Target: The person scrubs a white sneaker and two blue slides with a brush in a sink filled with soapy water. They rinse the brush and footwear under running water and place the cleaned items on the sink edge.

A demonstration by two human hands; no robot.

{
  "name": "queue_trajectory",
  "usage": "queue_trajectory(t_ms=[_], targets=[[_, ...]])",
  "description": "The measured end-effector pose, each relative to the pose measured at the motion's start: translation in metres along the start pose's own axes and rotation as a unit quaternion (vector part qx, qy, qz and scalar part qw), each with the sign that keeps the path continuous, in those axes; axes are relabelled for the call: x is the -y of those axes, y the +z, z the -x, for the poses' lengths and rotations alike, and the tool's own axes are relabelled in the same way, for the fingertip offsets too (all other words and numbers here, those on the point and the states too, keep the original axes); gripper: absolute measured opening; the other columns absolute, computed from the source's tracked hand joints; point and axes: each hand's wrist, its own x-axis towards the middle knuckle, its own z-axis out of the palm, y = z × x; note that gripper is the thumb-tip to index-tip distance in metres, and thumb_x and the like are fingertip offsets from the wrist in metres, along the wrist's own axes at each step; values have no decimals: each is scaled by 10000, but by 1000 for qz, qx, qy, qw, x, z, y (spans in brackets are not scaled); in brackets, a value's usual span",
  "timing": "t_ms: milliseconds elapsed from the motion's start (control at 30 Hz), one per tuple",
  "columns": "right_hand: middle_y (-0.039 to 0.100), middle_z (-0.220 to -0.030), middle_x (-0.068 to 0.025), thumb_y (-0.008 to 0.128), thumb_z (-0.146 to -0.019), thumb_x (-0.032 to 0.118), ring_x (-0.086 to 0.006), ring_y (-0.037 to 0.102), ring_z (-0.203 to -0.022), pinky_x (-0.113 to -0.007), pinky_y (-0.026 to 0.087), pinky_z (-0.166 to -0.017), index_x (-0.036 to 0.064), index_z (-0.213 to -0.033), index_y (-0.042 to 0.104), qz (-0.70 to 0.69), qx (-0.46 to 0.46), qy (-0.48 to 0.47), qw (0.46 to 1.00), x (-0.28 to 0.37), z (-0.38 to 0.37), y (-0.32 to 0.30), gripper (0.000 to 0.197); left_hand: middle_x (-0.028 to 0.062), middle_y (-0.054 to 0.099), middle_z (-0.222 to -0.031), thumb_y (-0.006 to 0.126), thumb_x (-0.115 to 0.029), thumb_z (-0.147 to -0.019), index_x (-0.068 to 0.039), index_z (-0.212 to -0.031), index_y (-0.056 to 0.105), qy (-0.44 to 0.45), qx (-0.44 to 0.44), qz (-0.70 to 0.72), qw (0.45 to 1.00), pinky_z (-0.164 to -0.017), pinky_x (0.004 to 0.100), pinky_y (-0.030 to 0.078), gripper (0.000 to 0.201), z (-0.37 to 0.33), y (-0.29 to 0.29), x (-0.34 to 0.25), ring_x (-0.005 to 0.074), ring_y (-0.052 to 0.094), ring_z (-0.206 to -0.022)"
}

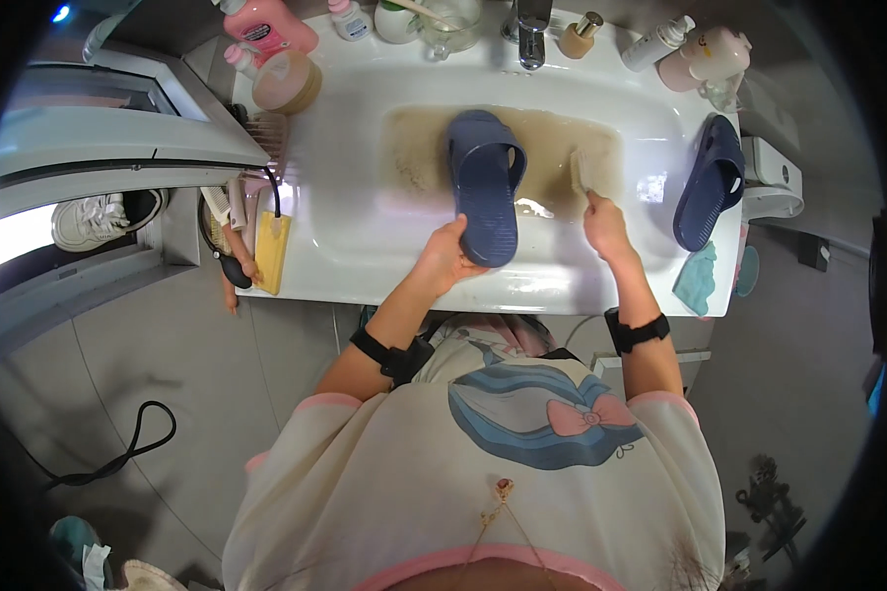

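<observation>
My left hand grips a dark blue slide slipper by its heel end, with the strap end pointing away from me over the sink. In my right hand is the handle of a pale brush, its head at the murky brown water. The brush is apart from the slipper, to its right. That water lies in the basin of a white sink. A second dark blue slipper rests on the sink's right rim, with a teal cloth just nearer to me.
Pink bottles, a round jar and a glass jug line the back left rim. The faucet stands at the back middle. A yellow object lies at the left edge, near an open white door.
</observation>
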Motion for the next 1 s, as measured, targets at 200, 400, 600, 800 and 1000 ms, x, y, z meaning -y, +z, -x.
queue_trajectory(t_ms=[200,400,600,800,1000], targets=[[606,-868,-282,440,-813,66,-421,591,-852,-451,474,-778,-10,-1075,574,4,51,-35,998,10,6,9,304,164,621,-691,509,-409,-889,33,-767,599,175,-198,-607,749,-659,423,515,467,5,1,-12,275,654,-761],[610,-871,-276,446,-808,64,-420,593,-851,-460,475,-771,-1,-1105,553,29,37,-51,998,-10,13,17,323,218,587,-1020,623,-264,-831,14,-798,610,294,-61,-524,797,-800,388,456,281,43,11,-42,297,577,-977],[614,-864,-271,444,-794,51,-413,597,-852,-465,477,-772,-11,-1092,550,42,51,-51,996,-8,14,15,322,173,478,-1247,632,-121,-806,-15,-1115,553,452,-79,-619,638,-936,347,376,337,88,17,-61,236,457,-1157],[610,-880,-277,448,-785,42,-411,596,-861,-457,475,-783,-6,-1104,545,37,38,-53,997,-15,19,19,337,204,388,-1322,474,-519,-854,-147,-1116,563,442,362,-145,808,-998,498,294,463,199,79,-94,371,299,-1266],[611,-901,-275,454,-784,44,-408,592,-879,-454,469,-803,3,-1134,533,55,46,-51,996,-17,19,24,361,199,400,-1297,471,-495,-857,-135,-1105,559,399,528,-14,749,-987,483,298,446,264,108,-76,354,315,-1241]])
